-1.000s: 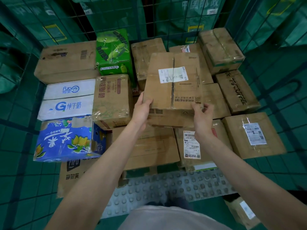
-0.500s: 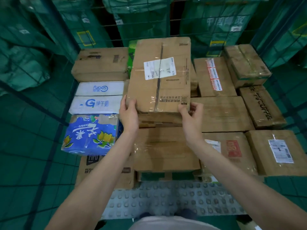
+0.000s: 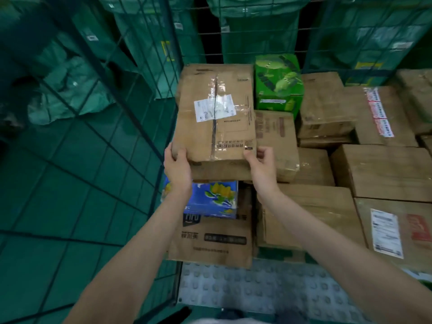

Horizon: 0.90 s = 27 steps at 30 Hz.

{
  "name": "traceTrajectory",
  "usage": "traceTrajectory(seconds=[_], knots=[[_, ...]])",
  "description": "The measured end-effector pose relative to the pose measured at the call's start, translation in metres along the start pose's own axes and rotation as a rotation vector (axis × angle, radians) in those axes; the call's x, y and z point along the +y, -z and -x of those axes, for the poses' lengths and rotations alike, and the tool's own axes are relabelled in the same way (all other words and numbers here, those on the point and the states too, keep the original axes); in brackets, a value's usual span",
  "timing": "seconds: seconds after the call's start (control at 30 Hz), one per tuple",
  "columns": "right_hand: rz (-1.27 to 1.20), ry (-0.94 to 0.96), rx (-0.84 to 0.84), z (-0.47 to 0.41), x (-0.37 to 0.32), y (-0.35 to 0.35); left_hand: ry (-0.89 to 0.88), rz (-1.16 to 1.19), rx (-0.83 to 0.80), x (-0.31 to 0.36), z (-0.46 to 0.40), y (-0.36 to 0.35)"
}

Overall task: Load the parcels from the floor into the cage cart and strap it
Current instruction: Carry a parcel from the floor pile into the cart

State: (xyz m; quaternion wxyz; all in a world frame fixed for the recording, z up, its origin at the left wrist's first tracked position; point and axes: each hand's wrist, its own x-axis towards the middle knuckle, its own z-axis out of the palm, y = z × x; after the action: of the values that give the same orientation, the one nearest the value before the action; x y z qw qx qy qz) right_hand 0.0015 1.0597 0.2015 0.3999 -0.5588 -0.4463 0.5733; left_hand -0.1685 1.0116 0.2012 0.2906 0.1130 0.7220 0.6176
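Both hands, left hand (image 3: 177, 169) and right hand (image 3: 263, 169), grip one taped parcel (image 3: 216, 118) by its near corners, held up above the blue carton (image 3: 211, 199), tight against the cage wall (image 3: 131, 127) on the left.

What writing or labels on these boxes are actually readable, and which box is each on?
"菲尔芙", roughly, in blurred print: front of the low brown carton under the blue fruit-print box.
White shipping label on the held parcel, gripped by the left hand and right hand: too small to read.
Upside-down line of Chinese print near its front edge: blurred.
Label on the right carton: unreadable.
Green box: lettering blurred.
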Motion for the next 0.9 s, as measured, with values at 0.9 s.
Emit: traceTrajectory(seconds=[0.9], knots=[[0.114, -0.133, -0.224, -0.061, 0.010, -0.095, 0.426, 0.170, -0.092, -0.003, -0.108, 0.004]])
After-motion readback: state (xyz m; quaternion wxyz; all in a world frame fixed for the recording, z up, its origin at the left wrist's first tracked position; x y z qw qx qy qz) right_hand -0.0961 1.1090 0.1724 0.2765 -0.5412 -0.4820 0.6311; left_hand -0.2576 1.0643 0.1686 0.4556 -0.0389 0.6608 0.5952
